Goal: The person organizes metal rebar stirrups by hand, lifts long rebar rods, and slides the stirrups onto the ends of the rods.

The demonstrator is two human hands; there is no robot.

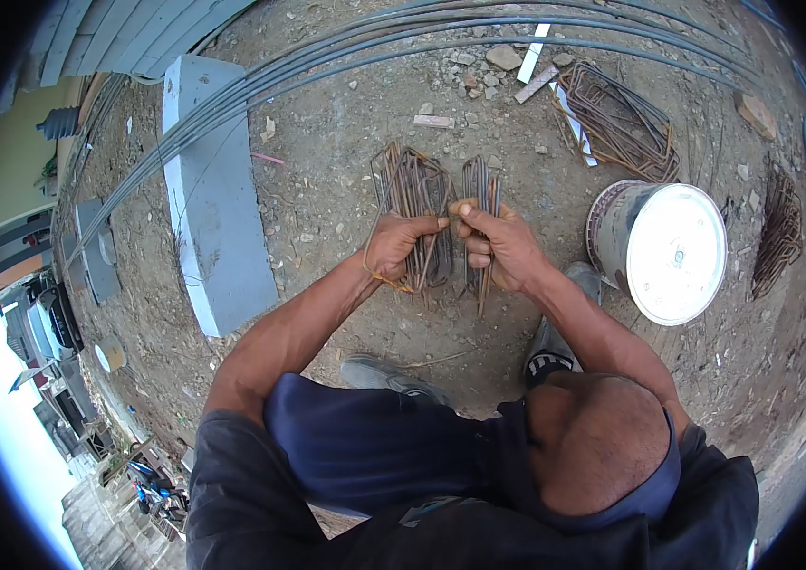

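My left hand [397, 245] is closed around the near left side of a thick bundle of rusty rebar stirrups [412, 185], bent steel loops held above the dirt ground. A smaller bundle of stirrups [481, 180] stands beside it, gripped by my right hand [500, 245]. Both thumbs point inward, and the fingertips of the two hands nearly meet between the bundles. Some of the right fingers curl around the rods. A thin wire loop hangs by my left wrist.
Long steel bars [327, 59] arch across the far side over a grey concrete beam [222, 199]. More stirrups [617, 119] lie far right, with another rusty pile [778, 233] at the right edge. An upturned white bucket [677, 255] stands near my right foot.
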